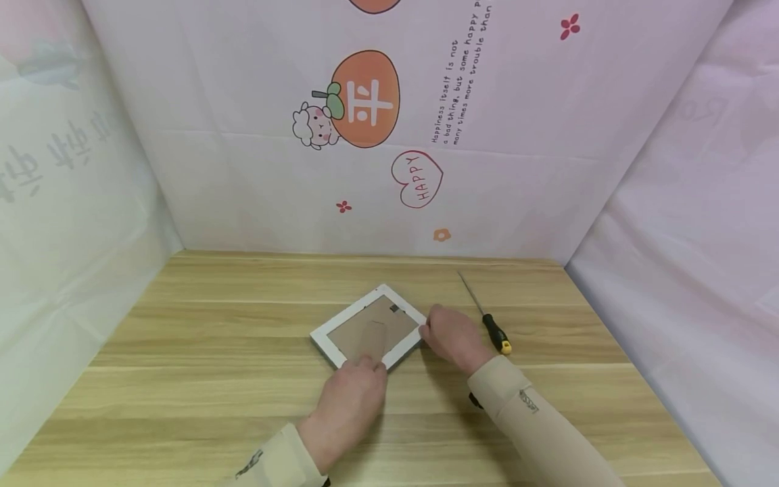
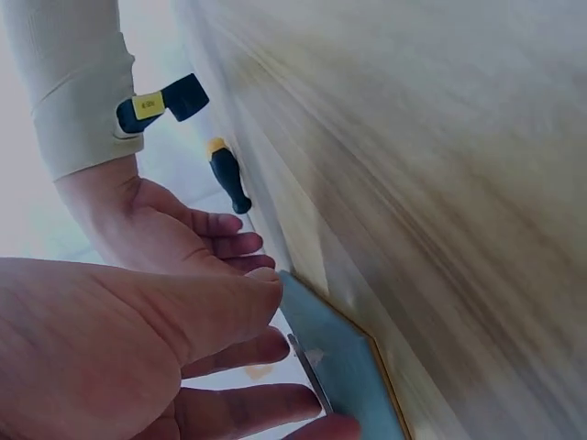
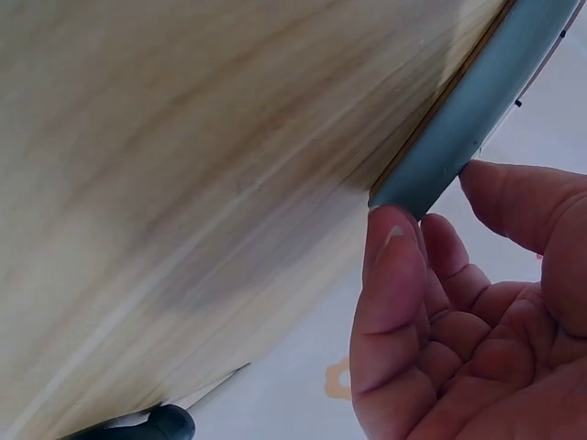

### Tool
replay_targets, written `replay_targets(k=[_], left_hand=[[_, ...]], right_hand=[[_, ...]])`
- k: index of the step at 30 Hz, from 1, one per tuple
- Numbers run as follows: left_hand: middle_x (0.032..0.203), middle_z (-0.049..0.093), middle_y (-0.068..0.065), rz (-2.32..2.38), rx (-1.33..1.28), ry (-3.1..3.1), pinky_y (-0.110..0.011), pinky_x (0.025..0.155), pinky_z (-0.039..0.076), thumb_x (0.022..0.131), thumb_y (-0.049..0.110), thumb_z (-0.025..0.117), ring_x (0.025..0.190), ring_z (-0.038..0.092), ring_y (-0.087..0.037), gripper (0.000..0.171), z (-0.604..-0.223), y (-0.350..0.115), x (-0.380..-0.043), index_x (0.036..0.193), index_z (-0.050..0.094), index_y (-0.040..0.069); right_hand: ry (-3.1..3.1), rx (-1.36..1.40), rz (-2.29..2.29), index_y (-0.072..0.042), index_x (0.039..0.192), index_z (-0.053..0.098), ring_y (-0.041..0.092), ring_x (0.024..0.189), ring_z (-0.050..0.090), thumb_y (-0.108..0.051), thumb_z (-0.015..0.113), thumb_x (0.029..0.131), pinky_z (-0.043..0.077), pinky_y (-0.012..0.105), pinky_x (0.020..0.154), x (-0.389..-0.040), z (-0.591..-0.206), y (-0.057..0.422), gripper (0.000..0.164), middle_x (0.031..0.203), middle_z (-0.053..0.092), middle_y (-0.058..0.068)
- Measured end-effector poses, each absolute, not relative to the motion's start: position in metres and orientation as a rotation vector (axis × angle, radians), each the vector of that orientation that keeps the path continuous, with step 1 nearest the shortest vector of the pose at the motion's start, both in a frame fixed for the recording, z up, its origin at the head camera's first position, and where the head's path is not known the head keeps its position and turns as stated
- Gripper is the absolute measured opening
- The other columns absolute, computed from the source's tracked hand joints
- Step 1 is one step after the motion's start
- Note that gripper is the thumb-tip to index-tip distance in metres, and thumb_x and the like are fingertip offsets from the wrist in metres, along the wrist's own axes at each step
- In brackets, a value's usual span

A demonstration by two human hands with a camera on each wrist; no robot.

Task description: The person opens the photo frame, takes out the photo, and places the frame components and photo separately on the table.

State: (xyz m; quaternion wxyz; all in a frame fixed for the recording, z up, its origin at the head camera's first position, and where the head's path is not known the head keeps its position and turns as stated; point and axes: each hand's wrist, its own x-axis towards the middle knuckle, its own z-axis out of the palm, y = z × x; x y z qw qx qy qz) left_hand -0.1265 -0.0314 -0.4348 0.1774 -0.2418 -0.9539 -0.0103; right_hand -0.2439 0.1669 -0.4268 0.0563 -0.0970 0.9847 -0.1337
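A picture frame lies back up on the table, showing a white border, a brown backing board and a stand flap. My left hand is at its near edge. In the left wrist view its fingers reach out almost straight beside the flap, with the thumb apart from them. My right hand grips the right corner of the frame. The right wrist view shows thumb and fingers pinching the blue-grey side of the frame at that corner.
A screwdriver with a black and yellow handle lies right of my right hand, its shaft pointing to the back. The wood-grain table is bounded by printed white cloth at the back and both sides.
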Motion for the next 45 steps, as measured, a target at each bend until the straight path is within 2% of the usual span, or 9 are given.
replay_targets(k=[9, 13, 17, 21, 27, 30, 33, 38, 45], left_hand=[[0.069, 0.053, -0.003, -0.029, -0.718, -2.633, -0.03, 0.044, 0.044, 0.077, 0.007, 0.069, 0.055, 0.05, -0.018, 0.013, -0.433, -0.035, -0.128, 0.089, 0.063, 0.007], [0.067, 0.051, -0.001, -0.124, -0.685, -2.665, -0.032, 0.042, 0.043, 0.079, 0.017, 0.073, 0.053, 0.05, -0.018, 0.019, -0.428, -0.041, -0.133, 0.08, 0.055, 0.01], [0.066, 0.051, 0.0, -0.257, -0.652, -2.7, -0.032, 0.044, 0.044, 0.081, 0.016, 0.069, 0.055, 0.051, -0.018, 0.016, -0.422, -0.052, -0.144, 0.077, 0.054, 0.012], [0.075, 0.058, -0.005, -0.285, -0.572, -2.774, -0.035, 0.05, 0.048, 0.085, 0.018, 0.065, 0.063, 0.053, -0.022, 0.012, -0.418, -0.066, -0.162, 0.084, 0.059, 0.008], [0.109, 0.065, -0.021, -0.36, -0.403, -2.936, -0.048, 0.076, 0.054, 0.091, 0.026, 0.057, 0.092, 0.061, -0.037, 0.039, -0.42, -0.082, -0.186, 0.112, 0.061, -0.007], [0.108, 0.062, -0.019, -0.435, -0.34, -3.005, -0.047, 0.073, 0.054, 0.093, 0.027, 0.055, 0.09, 0.06, -0.033, 0.044, -0.423, -0.087, -0.193, 0.118, 0.057, -0.009], [0.09, 0.059, -0.011, -0.465, -0.348, -3.032, -0.04, 0.06, 0.05, 0.093, 0.026, 0.054, 0.074, 0.055, -0.025, 0.033, -0.427, -0.09, -0.197, 0.105, 0.06, -0.004], [0.077, 0.055, -0.007, -0.445, -0.4, -3.007, -0.039, 0.055, 0.047, 0.095, 0.026, 0.053, 0.064, 0.052, -0.024, 0.024, -0.431, -0.092, -0.197, 0.081, 0.058, 0.007], [0.081, 0.057, -0.008, -0.432, -0.424, -3.008, -0.042, 0.062, 0.048, 0.096, 0.028, 0.052, 0.072, 0.052, -0.026, 0.025, -0.432, -0.091, -0.192, 0.08, 0.06, 0.009]], right_hand=[[2.98, -0.263, -0.433, -0.008, 0.087, 0.057, 0.017, 0.054, 0.048, -0.032, 0.06, 0.091, 0.039, 0.031, 0.045, -0.242, -0.426, 0.17, 0.024, 0.066, 0.055, 0.004], [2.97, -0.264, -0.406, -0.012, 0.07, 0.057, 0.014, 0.05, 0.043, -0.035, 0.059, 0.09, 0.034, 0.029, 0.043, -0.236, -0.423, 0.17, 0.031, 0.057, 0.05, 0.0], [2.964, -0.34, -0.331, -0.017, 0.057, 0.055, 0.012, 0.048, 0.037, -0.037, 0.058, 0.091, 0.028, 0.029, 0.043, -0.229, -0.423, 0.171, 0.04, 0.051, 0.04, -0.005], [2.955, -0.395, -0.268, -0.02, 0.057, 0.056, 0.012, 0.049, 0.037, -0.042, 0.057, 0.093, 0.028, 0.03, 0.044, -0.223, -0.424, 0.168, 0.042, 0.051, 0.038, -0.005], [2.916, -0.405, -0.215, -0.018, 0.064, 0.058, 0.015, 0.054, 0.043, -0.044, 0.052, 0.094, 0.037, 0.034, 0.049, -0.219, -0.428, 0.159, 0.04, 0.058, 0.047, -0.001], [2.912, -0.426, -0.233, -0.016, 0.067, 0.057, 0.016, 0.055, 0.044, -0.042, 0.051, 0.095, 0.039, 0.034, 0.052, -0.218, -0.43, 0.156, 0.039, 0.059, 0.048, 0.0], [2.908, -0.429, -0.267, -0.014, 0.066, 0.056, 0.016, 0.054, 0.044, -0.04, 0.051, 0.095, 0.038, 0.034, 0.051, -0.218, -0.43, 0.153, 0.039, 0.058, 0.048, 0.0], [2.903, -0.397, -0.277, -0.015, 0.066, 0.057, 0.017, 0.054, 0.045, -0.042, 0.051, 0.095, 0.038, 0.035, 0.051, -0.219, -0.427, 0.152, 0.04, 0.058, 0.049, 0.0], [2.896, -0.373, -0.296, -0.014, 0.07, 0.059, 0.017, 0.056, 0.047, -0.041, 0.051, 0.095, 0.04, 0.035, 0.053, -0.223, -0.428, 0.155, 0.037, 0.061, 0.052, 0.001]])
